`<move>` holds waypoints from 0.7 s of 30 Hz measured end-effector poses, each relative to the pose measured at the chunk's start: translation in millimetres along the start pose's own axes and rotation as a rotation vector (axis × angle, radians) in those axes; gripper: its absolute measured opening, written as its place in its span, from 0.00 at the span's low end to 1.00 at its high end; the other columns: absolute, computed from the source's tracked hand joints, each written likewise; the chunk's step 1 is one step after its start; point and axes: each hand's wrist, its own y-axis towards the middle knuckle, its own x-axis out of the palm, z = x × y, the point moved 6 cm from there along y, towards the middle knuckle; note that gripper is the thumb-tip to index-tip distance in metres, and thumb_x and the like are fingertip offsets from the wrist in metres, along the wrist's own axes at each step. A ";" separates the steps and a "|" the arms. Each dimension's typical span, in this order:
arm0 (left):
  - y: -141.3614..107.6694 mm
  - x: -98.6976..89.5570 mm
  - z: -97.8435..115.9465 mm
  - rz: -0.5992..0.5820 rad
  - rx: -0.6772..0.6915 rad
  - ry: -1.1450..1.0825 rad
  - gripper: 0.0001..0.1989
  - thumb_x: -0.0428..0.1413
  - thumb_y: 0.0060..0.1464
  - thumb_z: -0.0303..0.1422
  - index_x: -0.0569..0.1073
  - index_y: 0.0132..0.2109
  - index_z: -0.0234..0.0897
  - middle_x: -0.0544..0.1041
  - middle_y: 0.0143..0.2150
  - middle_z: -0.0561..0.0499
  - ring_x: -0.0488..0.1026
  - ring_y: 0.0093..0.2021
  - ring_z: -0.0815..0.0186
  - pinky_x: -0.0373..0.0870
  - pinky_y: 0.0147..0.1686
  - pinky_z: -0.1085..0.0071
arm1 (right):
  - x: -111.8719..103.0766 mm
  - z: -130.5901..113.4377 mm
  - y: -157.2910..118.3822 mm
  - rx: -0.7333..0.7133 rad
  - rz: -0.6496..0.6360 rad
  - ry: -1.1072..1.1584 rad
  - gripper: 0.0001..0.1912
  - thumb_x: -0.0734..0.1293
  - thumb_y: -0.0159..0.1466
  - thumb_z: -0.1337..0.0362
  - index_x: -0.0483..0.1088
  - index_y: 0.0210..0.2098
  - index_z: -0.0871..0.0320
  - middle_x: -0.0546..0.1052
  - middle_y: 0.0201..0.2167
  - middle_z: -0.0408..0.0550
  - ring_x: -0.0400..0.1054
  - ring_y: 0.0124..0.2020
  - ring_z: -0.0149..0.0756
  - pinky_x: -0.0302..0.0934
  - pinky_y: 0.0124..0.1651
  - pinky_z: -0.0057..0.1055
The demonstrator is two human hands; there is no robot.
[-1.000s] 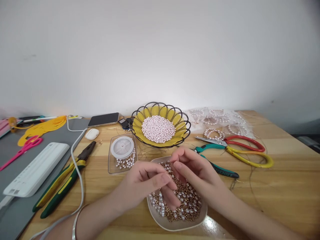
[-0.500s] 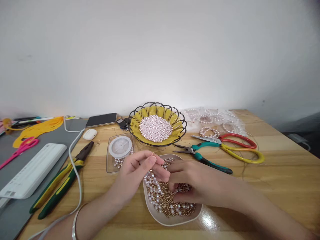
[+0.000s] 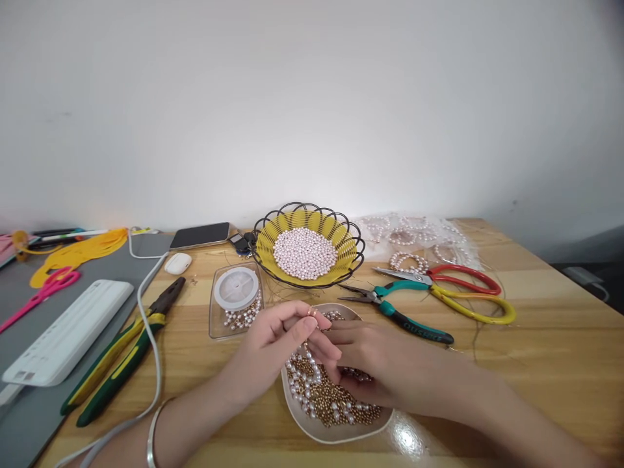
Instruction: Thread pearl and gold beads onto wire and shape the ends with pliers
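My left hand (image 3: 287, 338) is closed in a pinch above the near side of the tray, with a small gold-coloured piece (image 3: 312, 312) showing at its fingertips. Below those fingers a string of pearl beads (image 3: 312, 370) hangs down into the shallow tray (image 3: 312, 429). Gold beads (image 3: 326, 396) and white pearl beads fill the tray. Over its right side lies my right hand (image 3: 365, 357), fingers curled together and meeting the left fingers. Its fingertips are hidden, so whatever it grips cannot be made out.
Behind the tray stands a yellow basket (image 3: 353, 250) of pink pearls. To the right lie teal pliers (image 3: 397, 318), red-and-yellow scissors (image 3: 468, 312) and bagged pearl bracelets (image 3: 414, 227). At left are a clear box (image 3: 212, 318) with a spool (image 3: 236, 289), green-yellow pliers (image 3: 121, 364) and a white cable (image 3: 156, 351).
My left hand has moved slightly right and down. My right hand's fingers have drawn together and come up against the left fingers. The view has shifted a little.
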 end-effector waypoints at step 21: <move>-5.8 5.0 -8.4 0.044 -0.101 0.169 0.16 0.62 0.58 0.43 0.72 0.40 0.34 0.58 0.24 0.61 0.51 0.24 0.72 0.47 0.24 0.74 | -21.6 -8.4 -5.7 -0.154 0.562 0.233 0.15 0.63 0.66 0.77 0.59 0.40 0.50 0.71 0.38 0.41 0.69 0.39 0.31 0.66 0.39 0.27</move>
